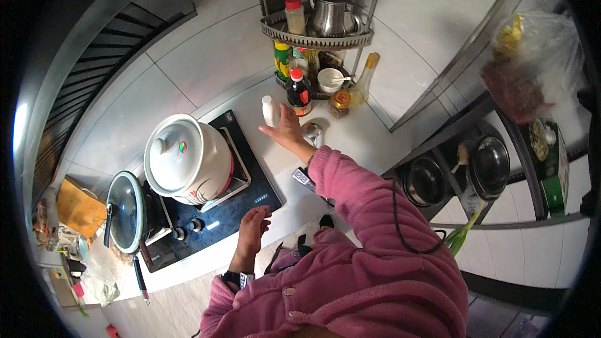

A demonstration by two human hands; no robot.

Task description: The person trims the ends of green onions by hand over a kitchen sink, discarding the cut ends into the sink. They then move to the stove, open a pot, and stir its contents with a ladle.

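Observation:
A small white bottle (269, 109) with a white cap stands at the back of the counter. My right hand (286, 129) is at its lower part, thumb spread to one side and fingers on the other; whether the skin touches it is hard to see. Just behind that hand is a dark sauce bottle (297, 94) with a red cap. A metal ladle (312, 133) lies beside my right wrist. My left hand (253, 227), loosely bent and holding nothing, hovers at the front edge of the black gas cooktop (225, 220). On a burner stands a lidded white enamel pot (197, 164).
A wok with a glass lid (126, 213) occupies the left burner, a knife (140, 279) by its front. The corner rack (319, 40) carries a steel kettle (331, 14) and jars. A spice jar (340, 103) and an oil bottle (365, 80) stand nearby. Pans (489, 164) rest at right.

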